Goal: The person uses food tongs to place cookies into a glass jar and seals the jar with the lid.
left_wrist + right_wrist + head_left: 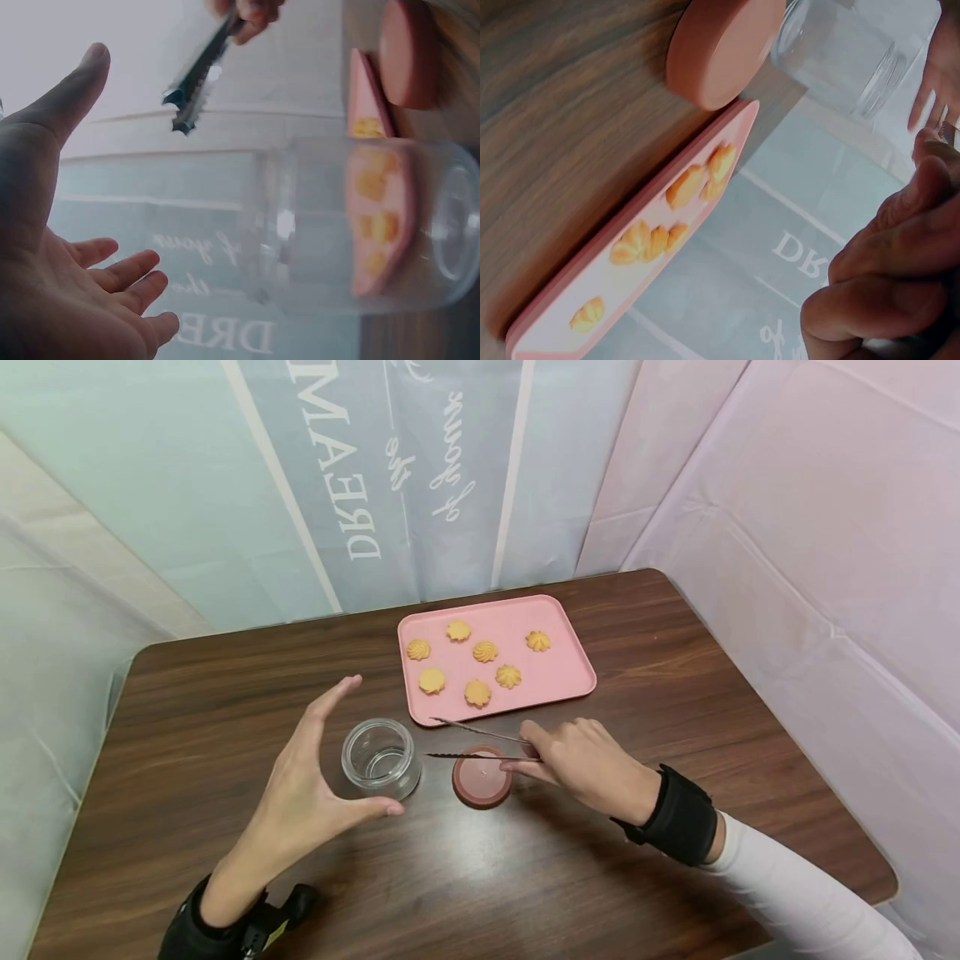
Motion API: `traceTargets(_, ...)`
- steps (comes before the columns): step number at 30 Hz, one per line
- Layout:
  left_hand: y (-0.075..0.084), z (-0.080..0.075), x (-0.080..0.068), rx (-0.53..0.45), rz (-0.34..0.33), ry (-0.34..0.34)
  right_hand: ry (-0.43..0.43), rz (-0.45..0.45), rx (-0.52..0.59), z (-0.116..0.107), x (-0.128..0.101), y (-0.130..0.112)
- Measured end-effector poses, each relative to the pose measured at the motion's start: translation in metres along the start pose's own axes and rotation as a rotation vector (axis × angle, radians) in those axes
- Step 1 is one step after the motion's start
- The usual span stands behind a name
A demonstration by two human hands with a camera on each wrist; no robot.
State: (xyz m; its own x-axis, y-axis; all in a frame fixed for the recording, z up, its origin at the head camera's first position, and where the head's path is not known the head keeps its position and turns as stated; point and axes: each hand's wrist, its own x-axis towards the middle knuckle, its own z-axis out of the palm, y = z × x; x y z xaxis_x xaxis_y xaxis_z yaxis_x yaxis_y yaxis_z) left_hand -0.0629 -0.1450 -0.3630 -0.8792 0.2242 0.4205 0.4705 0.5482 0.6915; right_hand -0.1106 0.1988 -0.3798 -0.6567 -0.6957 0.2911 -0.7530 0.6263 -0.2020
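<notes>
A clear glass jar (pixel 379 767) stands upright and uncapped on the desk (pixel 187 710). Metal tongs (pixel 480 746), their tips apart, point at it above a round reddish lid (pixel 482 780).

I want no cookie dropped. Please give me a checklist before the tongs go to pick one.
1. Right hand grips the tongs: ok.
2. Tong tips apart and holding nothing: ok.
3. Jar upright, mouth uncovered: ok.
4. Left hand steadying the jar: not ok, open beside it, apart.
5. Lid off, lying on the table: ok.
6. Cookies on the pink tray, unobstructed: ok.
</notes>
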Motion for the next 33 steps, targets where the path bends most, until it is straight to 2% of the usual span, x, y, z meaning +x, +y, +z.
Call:
traceTargets(5,-0.012,0.003,-0.009,0.035,-0.120,-0.052,-0.006,0.028,-0.036,-0.006,0.000,0.008)
traceTargets(8,-0.019,0.005,-0.012,0.024,-0.153,-0.055,-0.009,0.042,-0.052,-0.008,0.000,0.012)
traceTargets(12,-0.028,0.006,-0.015,-0.006,-0.174,-0.062,-0.030,0.070,-0.056,-0.012,0.000,0.016)
traceTargets(19,-0.044,0.009,-0.017,-0.036,-0.208,-0.136,-0.038,0.090,-0.064,-0.016,0.000,0.024)
traceTargets(27,-0.061,0.016,-0.018,-0.101,-0.226,-0.156,-0.036,0.096,-0.105,-0.021,0.001,0.034)
traceTargets(33,-0.068,0.022,-0.018,-0.121,-0.258,-0.180,-0.091,0.168,-0.121,-0.025,0.001,0.044)
